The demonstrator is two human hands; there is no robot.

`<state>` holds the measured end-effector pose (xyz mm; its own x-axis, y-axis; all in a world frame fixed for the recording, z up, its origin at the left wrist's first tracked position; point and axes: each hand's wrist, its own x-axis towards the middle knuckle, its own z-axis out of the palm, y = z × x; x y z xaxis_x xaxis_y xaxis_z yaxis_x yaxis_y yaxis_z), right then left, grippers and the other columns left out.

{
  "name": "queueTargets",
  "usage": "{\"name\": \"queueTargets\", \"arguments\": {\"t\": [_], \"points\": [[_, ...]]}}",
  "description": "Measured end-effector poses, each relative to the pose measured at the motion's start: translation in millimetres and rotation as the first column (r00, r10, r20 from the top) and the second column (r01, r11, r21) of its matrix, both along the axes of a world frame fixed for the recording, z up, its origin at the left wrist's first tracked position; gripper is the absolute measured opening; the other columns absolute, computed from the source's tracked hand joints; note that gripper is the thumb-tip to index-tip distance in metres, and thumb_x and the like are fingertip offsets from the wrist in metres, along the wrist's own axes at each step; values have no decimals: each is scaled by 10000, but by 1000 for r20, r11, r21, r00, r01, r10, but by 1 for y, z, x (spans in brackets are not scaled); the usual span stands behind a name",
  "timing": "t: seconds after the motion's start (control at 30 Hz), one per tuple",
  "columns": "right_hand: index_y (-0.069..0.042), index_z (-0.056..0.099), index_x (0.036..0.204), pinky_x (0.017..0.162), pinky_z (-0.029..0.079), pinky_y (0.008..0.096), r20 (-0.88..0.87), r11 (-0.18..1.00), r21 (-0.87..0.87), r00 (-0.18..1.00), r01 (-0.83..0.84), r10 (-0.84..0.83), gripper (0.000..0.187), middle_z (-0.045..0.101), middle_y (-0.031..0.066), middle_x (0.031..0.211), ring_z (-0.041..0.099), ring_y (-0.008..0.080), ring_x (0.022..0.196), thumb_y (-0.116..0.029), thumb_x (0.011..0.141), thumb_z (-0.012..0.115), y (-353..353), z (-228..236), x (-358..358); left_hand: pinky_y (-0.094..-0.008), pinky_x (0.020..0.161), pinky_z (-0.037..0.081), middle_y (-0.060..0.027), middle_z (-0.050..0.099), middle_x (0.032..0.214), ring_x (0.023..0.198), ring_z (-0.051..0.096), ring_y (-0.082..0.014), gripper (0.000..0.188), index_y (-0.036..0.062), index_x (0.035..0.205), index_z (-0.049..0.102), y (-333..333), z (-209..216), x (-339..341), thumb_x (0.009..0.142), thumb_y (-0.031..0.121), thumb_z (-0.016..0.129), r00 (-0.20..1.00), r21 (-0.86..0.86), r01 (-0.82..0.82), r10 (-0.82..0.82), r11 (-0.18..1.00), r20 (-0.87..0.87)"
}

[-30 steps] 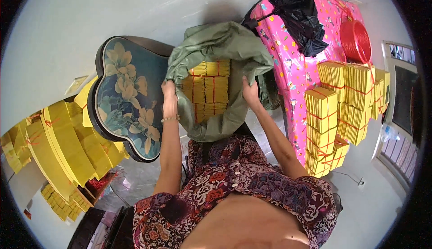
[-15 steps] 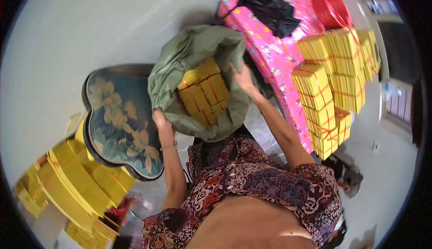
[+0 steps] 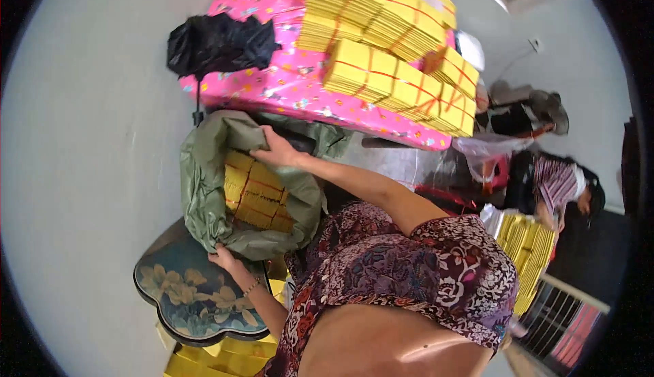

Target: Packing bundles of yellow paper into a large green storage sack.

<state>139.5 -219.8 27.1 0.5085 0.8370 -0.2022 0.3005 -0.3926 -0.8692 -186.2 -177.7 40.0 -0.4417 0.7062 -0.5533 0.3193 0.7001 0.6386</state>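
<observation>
A green plastic-like sack [image 3: 199,179] stands with its mouth spread wide and its rim folded outward. Inside it lie yellow paper bundles [image 3: 253,189] tied with red string, packed side by side. My left hand [image 3: 226,261] grips the sack's near-left rim, fingers closed round the fabric. At the far-right side of the mouth, my right hand [image 3: 278,149] has its fingers on the inner face and grasps the rim. The lower part of the sack is hidden by its own folds and my body.
A pink-covered table [image 3: 293,80] beyond the sack bears stacked yellow bundles [image 3: 402,26] and a black plastic bag [image 3: 221,44]. By my left arm is a flower-painted, scalloped stool top [image 3: 194,292]. Another person [image 3: 560,179] bends over a yellow stack [image 3: 524,251] at right.
My view has swung to the right, so the sack and both hands appear farther left. Both hands stay on the rim. A person and another yellow stack have come into view.
</observation>
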Motion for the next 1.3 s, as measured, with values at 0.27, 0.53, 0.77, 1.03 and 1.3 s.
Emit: {"name": "queueTargets", "arguments": {"t": [0.27,0.53,0.77,1.03,1.3], "points": [[-30,464,1209,804,462,383,-190,953,220,967,210,-169,376,526,157,1038,545,258,933,-217,898,564,-110,20,43,-482,872,376,-246,387,1235,1067,405,-401,536,23,1296,430,4,72,100,808,186,581,750,412,614,-334,674,-571],[-43,597,1036,671,474,270,-378,741,253,769,622,-516,167,620,39,846,592,120,755,-103,896,530,-259,82,133,-294,816,423,-101,546,1076,935,511,-199,387,27,1200,532,-102,95,335,816,-13,515,327,673,730,-926,119,-191],[-42,598,997,651,438,238,-20,419,379,460,825,-888,175,594,-9,818,530,91,717,-182,904,550,-373,107,279,-378,864,426,-167,552,1062,991,532,-304,412,22,1223,497,-179,96,507,817,48,560,-182,707,651,-961,-278,-210],[-20,435,1299,923,399,364,-492,402,-224,253,888,-833,723,567,149,1151,538,211,1060,-565,837,544,-449,15,412,-388,844,465,-184,579,1035,930,582,-315,498,-11,1235,452,-221,44,663,823,231,594,-455,345,780,-852,-522,-259],[-126,413,1329,940,417,437,-775,532,-106,265,840,-573,696,539,79,1250,527,230,1128,-569,815,567,-423,1,402,-448,840,466,-246,589,1068,969,589,-364,614,-32,1176,478,-237,9,673,749,388,614,-347,288,886,-932,-362,-103]]}}
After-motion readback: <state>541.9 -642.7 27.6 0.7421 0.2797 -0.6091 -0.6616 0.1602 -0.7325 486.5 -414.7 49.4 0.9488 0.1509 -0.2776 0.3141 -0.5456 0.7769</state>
